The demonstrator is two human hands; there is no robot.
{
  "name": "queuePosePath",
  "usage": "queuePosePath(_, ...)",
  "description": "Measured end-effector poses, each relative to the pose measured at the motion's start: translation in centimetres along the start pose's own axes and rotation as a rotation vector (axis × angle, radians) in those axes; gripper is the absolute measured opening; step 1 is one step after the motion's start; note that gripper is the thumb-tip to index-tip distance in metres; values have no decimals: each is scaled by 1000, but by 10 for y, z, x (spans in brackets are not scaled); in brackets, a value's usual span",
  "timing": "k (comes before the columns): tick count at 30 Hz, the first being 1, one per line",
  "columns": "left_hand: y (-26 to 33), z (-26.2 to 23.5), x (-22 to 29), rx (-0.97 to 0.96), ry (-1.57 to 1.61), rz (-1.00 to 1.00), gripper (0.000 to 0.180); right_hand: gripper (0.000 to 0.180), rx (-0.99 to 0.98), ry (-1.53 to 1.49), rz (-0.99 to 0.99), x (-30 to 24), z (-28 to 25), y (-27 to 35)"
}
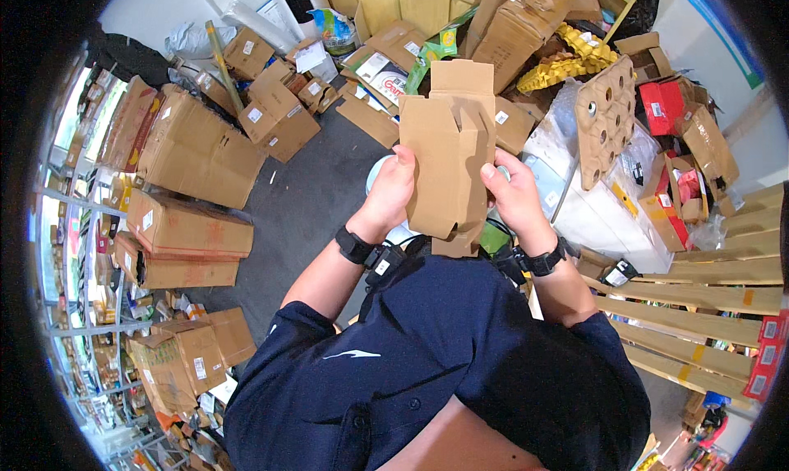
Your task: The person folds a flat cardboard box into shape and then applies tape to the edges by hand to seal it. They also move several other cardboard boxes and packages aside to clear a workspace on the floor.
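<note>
Carton: brown, folded flat or nearly so, between the fingers of both hands, a flap extending beyond them. Left hand: thumb on the near face at the carton's left edge, fingers closed round behind, their tips hidden. Right hand: gripping the opposite edge, thumb toward the near face; fingertips likewise hidden. Dark watch below the left fingers. Left of them, past the grey floor, large box. Right of the right fingers, holed pad; beyond it, red box.
</note>
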State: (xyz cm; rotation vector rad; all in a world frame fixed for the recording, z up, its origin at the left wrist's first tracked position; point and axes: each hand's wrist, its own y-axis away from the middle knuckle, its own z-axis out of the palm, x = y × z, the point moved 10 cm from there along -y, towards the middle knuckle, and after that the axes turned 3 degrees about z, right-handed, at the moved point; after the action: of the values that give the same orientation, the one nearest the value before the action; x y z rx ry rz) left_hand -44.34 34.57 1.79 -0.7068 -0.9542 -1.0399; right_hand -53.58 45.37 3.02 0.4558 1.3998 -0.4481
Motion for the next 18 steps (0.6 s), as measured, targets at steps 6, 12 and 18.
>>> queuePosePath(6, 0, 3, -18, 56, 215, -172, 79, 32, -21, -148, 51, 9, 6, -1)
queuePosePath(12, 2, 9, -43, 61, 419, -231, 90, 35, 18, -329, 25, 10, 13, -5)
queuePosePath(18, 4, 21, -42, -51, 424, -242, 106, 29, 54, -256, 45, 12, 14, -5)
